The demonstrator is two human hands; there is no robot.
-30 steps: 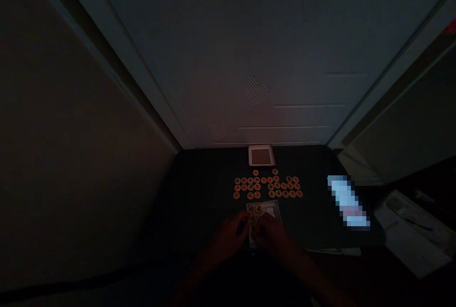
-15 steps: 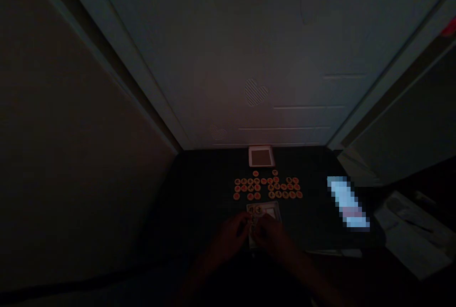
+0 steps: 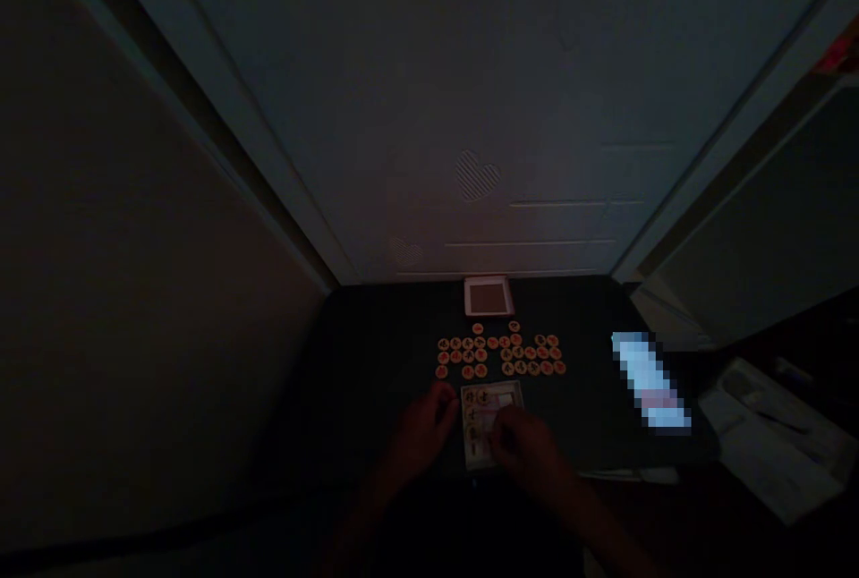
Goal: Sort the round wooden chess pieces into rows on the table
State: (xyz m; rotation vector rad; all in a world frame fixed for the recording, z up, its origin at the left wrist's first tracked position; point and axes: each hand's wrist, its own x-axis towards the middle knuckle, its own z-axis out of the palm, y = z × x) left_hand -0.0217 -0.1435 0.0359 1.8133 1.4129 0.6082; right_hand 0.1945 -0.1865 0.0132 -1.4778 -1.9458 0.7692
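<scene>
A shallow light-coloured box (image 3: 476, 459) lies at the table's front edge, with several round Chinese chess pieces (image 3: 482, 396) along its left and far sides. My right hand (image 3: 527, 444) reaches over the box's right part, fingers curled together; what they hold, if anything, is hidden. Just left of the box is my left hand (image 3: 422, 421), its thumb and fingers slightly apart and nothing visible between them. Beyond the box, more Chinese chess pieces (image 3: 530, 352) with red or dark characters lie in loose rows. The light is very dim.
A second shallow tray or lid (image 3: 488, 280) with a brown inner panel stands at the back of the dark table (image 3: 376, 354), against a white door (image 3: 369, 113). A bright blurred rectangle (image 3: 648, 377) lies on the right. Beyond the table's right edge are pale papers or boxes (image 3: 771, 453).
My left hand has moved left off the box, and my right hand has shifted slightly right. More pieces in the box's left column now show. The view has shifted a little.
</scene>
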